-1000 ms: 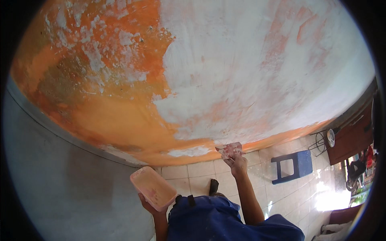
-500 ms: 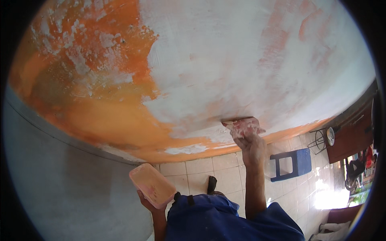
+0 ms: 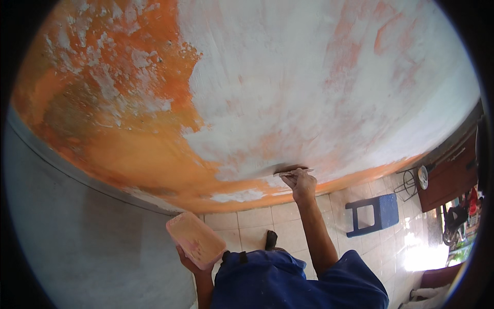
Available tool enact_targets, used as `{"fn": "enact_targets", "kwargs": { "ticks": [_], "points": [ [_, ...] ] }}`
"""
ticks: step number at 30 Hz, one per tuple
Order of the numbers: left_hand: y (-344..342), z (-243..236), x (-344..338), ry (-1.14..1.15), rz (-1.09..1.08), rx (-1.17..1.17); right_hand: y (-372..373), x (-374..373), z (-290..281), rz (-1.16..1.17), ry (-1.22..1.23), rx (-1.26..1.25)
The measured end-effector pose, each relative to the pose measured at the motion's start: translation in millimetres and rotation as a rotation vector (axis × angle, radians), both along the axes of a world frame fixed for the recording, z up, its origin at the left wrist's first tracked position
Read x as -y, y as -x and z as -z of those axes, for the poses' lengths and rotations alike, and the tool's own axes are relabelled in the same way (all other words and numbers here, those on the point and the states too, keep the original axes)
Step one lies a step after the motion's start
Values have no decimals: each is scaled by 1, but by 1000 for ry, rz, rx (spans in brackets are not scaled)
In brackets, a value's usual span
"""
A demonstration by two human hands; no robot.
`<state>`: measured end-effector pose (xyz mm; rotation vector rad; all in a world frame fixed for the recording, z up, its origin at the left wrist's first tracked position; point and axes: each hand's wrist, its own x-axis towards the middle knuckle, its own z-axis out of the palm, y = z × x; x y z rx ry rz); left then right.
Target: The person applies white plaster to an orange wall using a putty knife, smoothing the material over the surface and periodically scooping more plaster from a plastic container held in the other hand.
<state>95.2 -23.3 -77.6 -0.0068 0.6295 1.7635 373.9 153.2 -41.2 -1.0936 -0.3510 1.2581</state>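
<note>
My right hand (image 3: pixel 303 186) grips a putty spreader (image 3: pixel 292 171), seen nearly edge-on against the lower part of the wall (image 3: pixel 257 92). White filler coats much of that wall, with bare orange paint at the left and along the bottom. A shallow pink rectangular plastic tub (image 3: pixel 194 238) rests in my left hand (image 3: pixel 188 261), whose fingers wrap round its side. Pinkish smears show inside the tub; how much filler it holds I cannot tell.
A blue plastic stool (image 3: pixel 383 212) lies on the tiled floor (image 3: pixel 288 219) to the right. Beyond it are a metal stand (image 3: pixel 406 184) and a brown wooden piece of furniture (image 3: pixel 447 175). A grey wall (image 3: pixel 103 226) meets the orange one at the left.
My right hand has moved down and slightly left along the wall. The spreader has turned from showing its flat face to nearly edge-on. My left hand and the tub have barely moved.
</note>
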Motion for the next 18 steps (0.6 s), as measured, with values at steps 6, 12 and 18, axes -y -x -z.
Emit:
{"fn": "enact_targets", "kwargs": {
  "ticks": [6, 12, 18],
  "points": [
    [1, 3, 6, 4, -3, -148, -4, 43, -85, -41, -181, 133],
    [-3, -2, 3, -1, 14, -26, -6, 80, -3, 52, 60, 35],
    [-1, 7, 7, 7, 4, -2, -9, 38, 94, 31, 158, 51]
  ]
}}
